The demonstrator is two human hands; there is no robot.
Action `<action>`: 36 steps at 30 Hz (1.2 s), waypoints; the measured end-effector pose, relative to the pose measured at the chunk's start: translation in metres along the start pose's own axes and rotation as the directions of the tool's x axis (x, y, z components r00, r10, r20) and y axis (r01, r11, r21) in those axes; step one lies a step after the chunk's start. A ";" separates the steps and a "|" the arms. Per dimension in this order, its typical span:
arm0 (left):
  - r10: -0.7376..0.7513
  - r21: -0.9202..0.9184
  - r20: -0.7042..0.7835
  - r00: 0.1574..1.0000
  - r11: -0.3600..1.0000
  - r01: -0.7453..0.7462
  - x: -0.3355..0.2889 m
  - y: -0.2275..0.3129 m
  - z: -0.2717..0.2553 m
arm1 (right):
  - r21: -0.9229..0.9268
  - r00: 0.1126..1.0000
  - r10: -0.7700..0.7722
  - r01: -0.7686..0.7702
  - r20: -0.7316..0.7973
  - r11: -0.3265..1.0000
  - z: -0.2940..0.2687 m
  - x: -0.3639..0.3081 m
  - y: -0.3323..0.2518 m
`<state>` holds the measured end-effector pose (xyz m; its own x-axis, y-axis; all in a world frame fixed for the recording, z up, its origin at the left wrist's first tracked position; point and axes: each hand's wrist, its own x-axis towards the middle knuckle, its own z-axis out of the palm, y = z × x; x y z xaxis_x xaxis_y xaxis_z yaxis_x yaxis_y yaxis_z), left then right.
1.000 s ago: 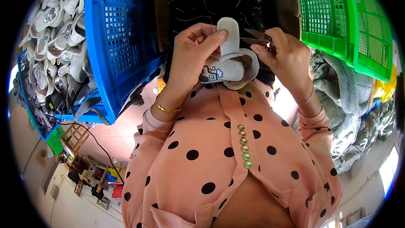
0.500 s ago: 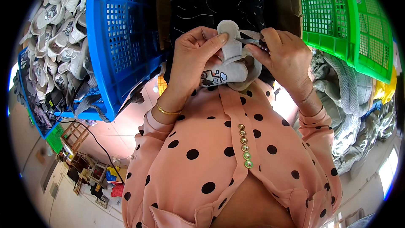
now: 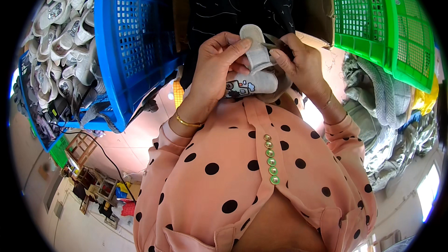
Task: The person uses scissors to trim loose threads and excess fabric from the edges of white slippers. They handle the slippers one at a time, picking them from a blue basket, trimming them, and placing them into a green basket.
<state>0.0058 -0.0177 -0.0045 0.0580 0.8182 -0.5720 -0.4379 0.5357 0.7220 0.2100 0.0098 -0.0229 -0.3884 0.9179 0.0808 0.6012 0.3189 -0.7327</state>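
My left hand pinches a small pale fabric shoe in front of my chest. Its rounded flap stands up under my thumb, and a cartoon vehicle print shows on its upper. In my right hand is a pair of scissors, dark-bladed, with the tips right beside the flap's edge. My fingers hide the handles. Whether the blades touch any thread cannot be made out.
At left stands a blue plastic crate, next to a heap of similar pale shoes. A green crate is at right, above grey fabric. A cardboard box lies beyond my dark-clothed lap.
My right hand has turned and lowered slightly, moving toward the left with the scissors. The shoe has shifted a little to the right in my left hand.
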 end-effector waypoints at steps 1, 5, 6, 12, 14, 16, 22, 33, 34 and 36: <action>-0.006 -0.008 -0.027 1.000 1.000 0.006 0.000 0.000 0.000 | -0.094 0.999 -0.038 0.037 -0.014 0.995 -0.004 0.001 -0.001; -0.014 -0.013 -0.042 0.999 1.000 0.014 -0.001 0.002 0.000 | -0.336 0.982 -0.187 0.169 -0.021 0.926 -0.024 0.008 -0.005; -0.002 -0.014 -0.031 1.000 1.000 0.002 -0.001 0.002 0.000 | -0.371 0.980 -0.200 0.188 0.006 0.909 -0.027 0.010 -0.005; 0.003 -0.032 -0.029 1.000 0.999 -0.004 -0.002 0.002 0.002 | -0.432 0.959 -0.271 0.281 0.087 0.857 -0.032 0.017 -0.008; 0.018 -0.033 -0.025 1.000 0.999 -0.019 -0.002 0.001 0.002 | -0.436 0.957 -0.273 0.289 0.100 0.852 -0.031 0.018 -0.009; 0.024 -0.040 -0.019 1.000 0.999 -0.025 -0.002 0.001 0.002 | -0.430 0.962 -0.251 0.273 0.109 0.860 -0.031 0.017 -0.010; 0.016 -0.046 -0.018 1.000 0.999 -0.017 -0.001 0.001 0.002 | -0.395 0.966 -0.225 0.257 0.125 0.882 -0.028 0.017 -0.007; -0.035 -0.041 -0.026 0.999 0.999 0.034 -0.002 0.003 0.002 | -0.418 0.957 -0.266 0.289 0.113 0.861 -0.023 0.016 -0.005; -0.030 -0.039 -0.026 0.999 0.999 0.029 -0.002 0.003 0.002 | -0.421 0.956 -0.269 0.292 0.114 0.859 -0.023 0.016 -0.006; -0.016 -0.031 -0.021 1.000 0.999 0.015 -0.002 0.002 0.002 | -0.369 0.958 -0.267 0.286 0.103 0.884 -0.021 0.016 -0.004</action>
<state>0.0068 -0.0178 -0.0017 0.0464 0.8051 -0.5914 -0.4643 0.5415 0.7008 0.2157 0.0278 -0.0043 -0.6046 0.7700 0.2039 0.6783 0.6319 -0.3751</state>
